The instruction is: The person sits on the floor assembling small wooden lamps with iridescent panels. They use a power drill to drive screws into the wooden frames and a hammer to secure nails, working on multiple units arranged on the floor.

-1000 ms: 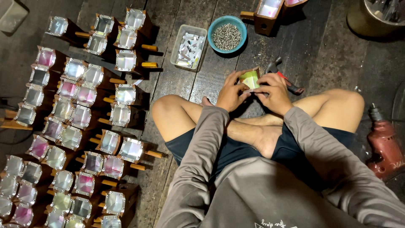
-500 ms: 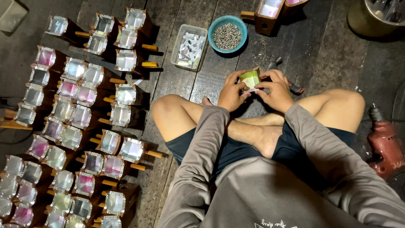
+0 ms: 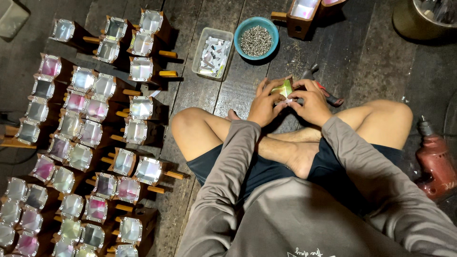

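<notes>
Person sat cross-legged on dark plank floor point(image 3: 362, 57), grey long sleeves, dark shorts. Both hands met just in front of the crossed shins, approx. centre of the floor area in view. Left hand point(image 3: 264, 103) was closed around a small shiny greenish box piece point(image 3: 284, 88), fingers curled on its left side. Right hand point(image 3: 312, 101) gripped the same piece from the right, fingertips pinched at its lower edge; a small white bit showed there, too small to identify. Piece was held off the floor, between the 2 hands.

Just behind right hand lay a tool with red handle point(image 3: 323, 90), partly hidden. Toward the far edge of the floor: teal bowl point(image 3: 259, 38) full of small metal bits, w/ a clear rectangular tray point(image 3: 213, 52) of white pieces touching or nearly touching its left. Wooden box w/ handle point(image 3: 303, 16) stood just right of the bowl. Red power drill point(image 3: 435, 164) lay at right edge, near the right knee. Left side of floor was packed w/ rows of wooden boxes w/ reflective faces point(image 3: 85, 143), many w/ stick handles.
</notes>
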